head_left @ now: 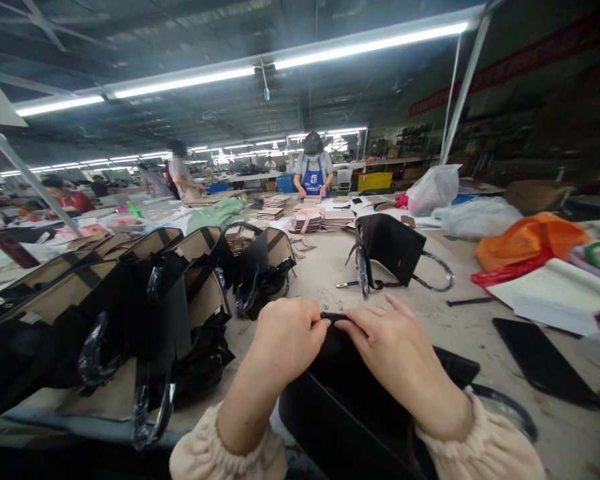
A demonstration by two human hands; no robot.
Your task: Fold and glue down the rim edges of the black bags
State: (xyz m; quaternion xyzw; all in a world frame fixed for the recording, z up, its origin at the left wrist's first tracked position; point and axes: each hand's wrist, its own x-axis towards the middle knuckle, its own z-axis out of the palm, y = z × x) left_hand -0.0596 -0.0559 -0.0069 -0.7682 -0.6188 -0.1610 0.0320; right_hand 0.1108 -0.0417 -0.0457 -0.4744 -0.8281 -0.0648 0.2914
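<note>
A black handbag (340,420) lies in front of me at the table's near edge, its dark inside facing up. Both hands pinch its far rim, close together. My left hand (291,333) is closed, with thumb and fingers on the edge. My right hand (387,340) grips the same edge just to the right, thumb below and one finger lifted. A wrapped handle (505,403) shows beyond my right wrist. Past my hands, another black handbag (393,250) stands tilted on the table, its handles wrapped in clear plastic.
Several black bags (195,320) with beige insides crowd the left side. At right are a black tablet-like slab (545,360), an open notebook (555,293) and an orange plastic bag (530,240). Stacked pieces (307,220) lie farther back, before a person in a blue apron (313,175).
</note>
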